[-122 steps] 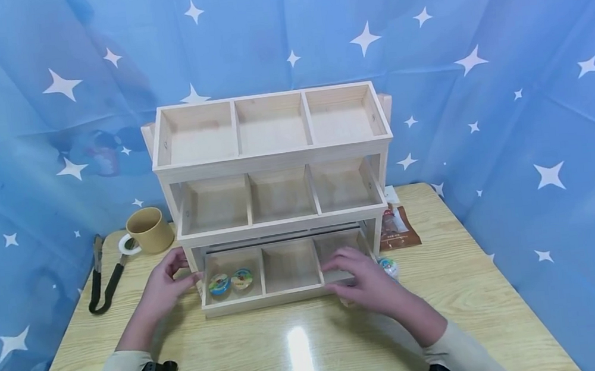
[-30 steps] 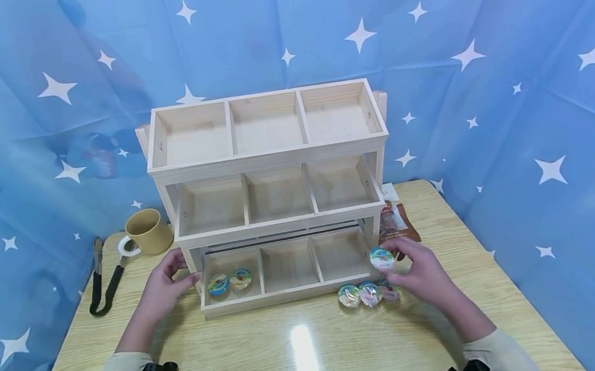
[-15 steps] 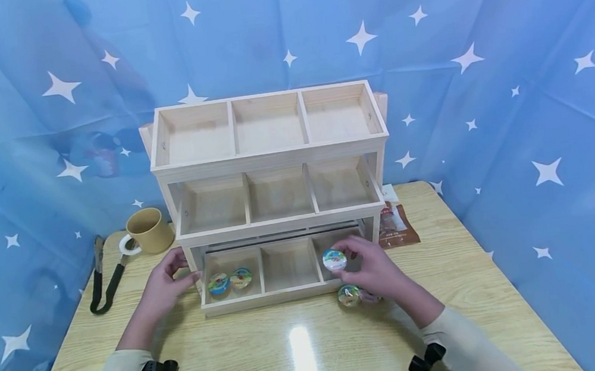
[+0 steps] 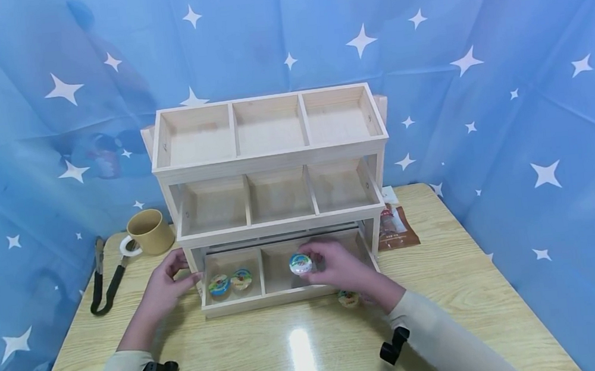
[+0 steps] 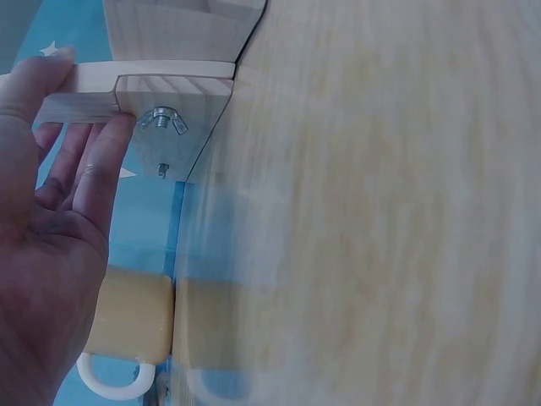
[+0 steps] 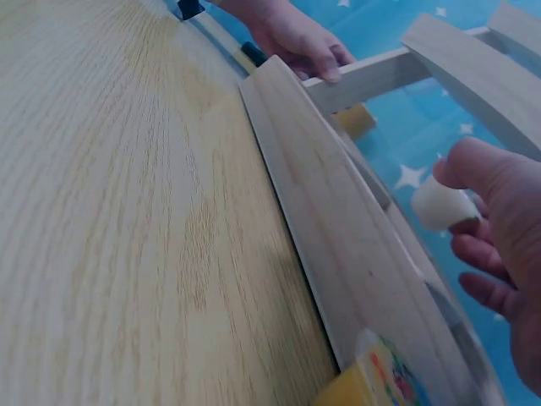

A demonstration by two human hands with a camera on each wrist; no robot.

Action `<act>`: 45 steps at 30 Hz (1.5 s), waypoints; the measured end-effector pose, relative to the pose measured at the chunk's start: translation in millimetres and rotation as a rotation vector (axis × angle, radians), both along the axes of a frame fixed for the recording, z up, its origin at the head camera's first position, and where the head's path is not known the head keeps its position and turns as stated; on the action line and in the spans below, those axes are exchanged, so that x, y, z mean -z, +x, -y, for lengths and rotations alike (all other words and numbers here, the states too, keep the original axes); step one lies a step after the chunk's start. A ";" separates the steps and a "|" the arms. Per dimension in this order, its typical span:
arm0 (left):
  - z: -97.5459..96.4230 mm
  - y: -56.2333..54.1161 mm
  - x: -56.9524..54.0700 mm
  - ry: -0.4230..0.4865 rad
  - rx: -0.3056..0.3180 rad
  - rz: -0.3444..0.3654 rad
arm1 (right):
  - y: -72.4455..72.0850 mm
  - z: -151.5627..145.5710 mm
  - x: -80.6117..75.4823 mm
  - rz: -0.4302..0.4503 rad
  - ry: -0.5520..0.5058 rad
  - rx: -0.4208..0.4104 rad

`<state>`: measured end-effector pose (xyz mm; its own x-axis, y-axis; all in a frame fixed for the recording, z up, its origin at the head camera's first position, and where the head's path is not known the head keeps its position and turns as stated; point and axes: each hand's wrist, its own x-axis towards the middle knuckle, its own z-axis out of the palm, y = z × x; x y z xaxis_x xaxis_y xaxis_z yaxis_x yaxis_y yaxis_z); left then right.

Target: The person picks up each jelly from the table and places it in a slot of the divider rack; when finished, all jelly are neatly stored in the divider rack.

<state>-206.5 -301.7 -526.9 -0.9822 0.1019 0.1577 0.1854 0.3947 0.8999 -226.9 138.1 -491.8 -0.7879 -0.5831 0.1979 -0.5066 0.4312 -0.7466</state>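
A pale wooden three-tier rack (image 4: 270,161) stands on the table, each tier split into three compartments. My left hand (image 4: 163,288) grips its left side, thumb over the wooden bar (image 5: 89,91) and fingers beneath in the left wrist view. My right hand (image 4: 337,265) pinches a small jelly cup (image 4: 300,264) with a printed lid, over the bottom tier's middle compartment. The cup's white body (image 6: 441,205) shows in the right wrist view. Two similar cups (image 4: 230,281) lie in the bottom left compartment. Another cup (image 4: 348,298) sits before the rack, with more partly hidden by my right arm.
To the left are a tan mug (image 4: 151,230) with a white handle and black-handled tongs (image 4: 107,284). A brown snack bag (image 4: 400,229) lies at the rack's right, partly behind it. Blue star-printed cloth (image 4: 486,131) hangs behind and beside the table.
My right hand picked up a jelly cup right of the rack and has carried it left, across the right compartment to above the middle one. The left hand keeps its place.
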 end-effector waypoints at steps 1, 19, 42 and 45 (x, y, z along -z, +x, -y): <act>0.0 0.0 0.1 -0.001 0.000 -0.001 | -1.1 2.9 -0.3 0.009 0.008 -0.007; 0.5 0.6 1.1 -0.020 0.002 -0.015 | -22.0 41.1 11.6 0.057 0.126 -0.142; 0.3 1.5 0.3 -0.022 -0.002 -0.014 | -27.7 61.0 17.6 0.000 0.217 -0.137; -0.4 0.9 0.3 -0.019 0.002 -0.017 | -27.8 60.4 16.9 0.021 0.225 -0.124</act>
<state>-205.6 -301.3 -527.2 -0.9792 0.1072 0.1724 0.2016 0.4115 0.8888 -254.6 77.6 -508.6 -0.7104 -0.7029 0.0367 -0.5516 0.5236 -0.6493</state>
